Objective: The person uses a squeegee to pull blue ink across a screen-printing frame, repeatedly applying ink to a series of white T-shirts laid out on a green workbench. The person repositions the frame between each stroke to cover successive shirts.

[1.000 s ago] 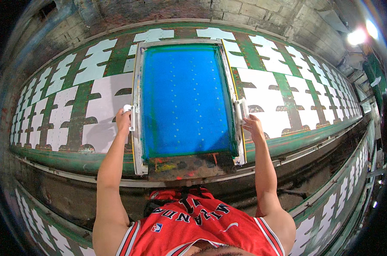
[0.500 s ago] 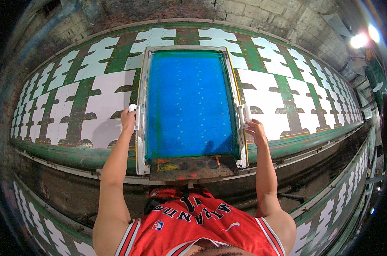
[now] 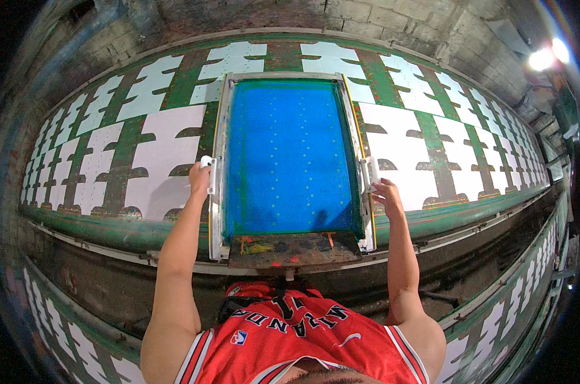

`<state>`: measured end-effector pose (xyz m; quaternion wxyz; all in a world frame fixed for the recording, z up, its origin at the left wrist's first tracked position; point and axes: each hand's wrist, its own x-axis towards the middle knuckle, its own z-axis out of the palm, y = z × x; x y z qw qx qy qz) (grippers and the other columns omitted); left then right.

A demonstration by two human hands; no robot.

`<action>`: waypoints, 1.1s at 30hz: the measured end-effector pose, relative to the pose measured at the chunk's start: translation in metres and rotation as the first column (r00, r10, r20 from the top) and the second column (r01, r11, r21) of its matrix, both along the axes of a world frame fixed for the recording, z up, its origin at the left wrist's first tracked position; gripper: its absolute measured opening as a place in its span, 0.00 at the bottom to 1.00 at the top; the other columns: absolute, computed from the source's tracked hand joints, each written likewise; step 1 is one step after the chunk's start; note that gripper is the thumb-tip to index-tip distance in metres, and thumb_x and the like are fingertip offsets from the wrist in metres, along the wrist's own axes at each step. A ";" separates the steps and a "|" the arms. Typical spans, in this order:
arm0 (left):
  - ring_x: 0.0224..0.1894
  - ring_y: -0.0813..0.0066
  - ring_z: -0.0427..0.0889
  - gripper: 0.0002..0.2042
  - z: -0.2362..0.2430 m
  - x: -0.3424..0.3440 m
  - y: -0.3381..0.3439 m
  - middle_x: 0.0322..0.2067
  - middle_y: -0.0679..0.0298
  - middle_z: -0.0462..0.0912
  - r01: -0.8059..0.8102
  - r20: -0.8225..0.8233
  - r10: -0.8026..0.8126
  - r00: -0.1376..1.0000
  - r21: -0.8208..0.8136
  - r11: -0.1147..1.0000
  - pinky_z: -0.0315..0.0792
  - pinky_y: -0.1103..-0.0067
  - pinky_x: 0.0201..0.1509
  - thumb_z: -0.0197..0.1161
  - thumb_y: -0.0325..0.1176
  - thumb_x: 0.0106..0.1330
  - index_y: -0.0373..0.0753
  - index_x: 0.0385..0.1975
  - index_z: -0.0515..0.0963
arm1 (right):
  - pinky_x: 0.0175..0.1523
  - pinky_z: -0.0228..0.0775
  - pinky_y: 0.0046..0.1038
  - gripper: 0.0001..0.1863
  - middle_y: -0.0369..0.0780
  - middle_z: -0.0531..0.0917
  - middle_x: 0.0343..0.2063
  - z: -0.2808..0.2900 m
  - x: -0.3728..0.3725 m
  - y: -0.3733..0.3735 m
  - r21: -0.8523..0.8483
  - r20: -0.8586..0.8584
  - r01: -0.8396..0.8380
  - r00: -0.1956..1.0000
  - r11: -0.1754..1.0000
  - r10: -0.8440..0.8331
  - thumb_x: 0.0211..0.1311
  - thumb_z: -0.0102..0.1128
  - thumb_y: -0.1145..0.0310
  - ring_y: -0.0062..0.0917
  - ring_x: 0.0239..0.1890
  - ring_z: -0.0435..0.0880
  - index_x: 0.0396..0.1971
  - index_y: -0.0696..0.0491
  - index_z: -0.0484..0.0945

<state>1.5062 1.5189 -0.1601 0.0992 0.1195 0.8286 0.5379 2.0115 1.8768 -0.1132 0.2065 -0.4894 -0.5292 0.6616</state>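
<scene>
A screen-printing frame (image 3: 220,211) with a blue mesh (image 3: 290,153) lies in front of me over a long green table. Rows of small pale dots run down the mesh. At its left side my left hand (image 3: 199,181) is closed around a white handle (image 3: 205,161). On the opposite side my right hand (image 3: 387,195) has its fingers curled at the other white handle (image 3: 375,168). A dark, paint-stained board (image 3: 293,251) spans the frame's near end. What lies beneath the mesh is hidden.
White cut fabric panels (image 3: 402,153) lie in rows along the green table (image 3: 120,232) on both sides of the frame. A metal rail (image 3: 98,242) runs along its near edge. More panels lie on another table (image 3: 495,349) at lower right. Beyond stands a block wall (image 3: 392,22).
The view has shifted slightly. The frame's far edge appears a little nearer to me, and its near end a little farther off. Both hands stay at the handles.
</scene>
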 end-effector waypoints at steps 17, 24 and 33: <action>0.33 0.55 0.86 0.14 0.007 0.009 -0.003 0.37 0.49 0.84 0.067 0.037 -0.059 0.998 -0.239 0.969 0.79 0.64 0.34 0.60 0.34 0.68 0.34 0.49 0.75 | 0.59 0.71 0.42 0.31 0.48 0.80 0.50 0.061 -0.029 -0.216 0.621 0.642 -0.781 0.459 -0.065 0.614 0.47 0.72 0.59 0.42 0.54 0.79 0.53 0.57 0.78; 0.32 0.61 0.86 0.29 0.005 0.008 -0.003 0.48 0.49 0.83 0.131 -0.121 -0.185 0.975 -0.357 0.925 0.79 0.68 0.33 0.55 0.29 0.70 0.52 0.71 0.61 | 0.49 0.75 0.39 0.21 0.42 0.82 0.39 0.050 -0.042 -0.243 0.711 0.685 -0.694 0.650 -0.109 0.328 0.45 0.63 0.68 0.37 0.46 0.83 0.44 0.55 0.78; 0.36 0.60 0.86 0.28 0.034 0.015 -0.006 0.52 0.50 0.80 0.246 0.196 -0.215 0.957 -0.152 0.957 0.82 0.69 0.32 0.53 0.26 0.72 0.57 0.70 0.58 | 0.36 0.79 0.45 0.11 0.45 0.87 0.27 0.059 -0.095 -0.252 0.498 0.824 -0.858 0.513 0.122 0.240 0.46 0.61 0.66 0.43 0.31 0.88 0.32 0.49 0.85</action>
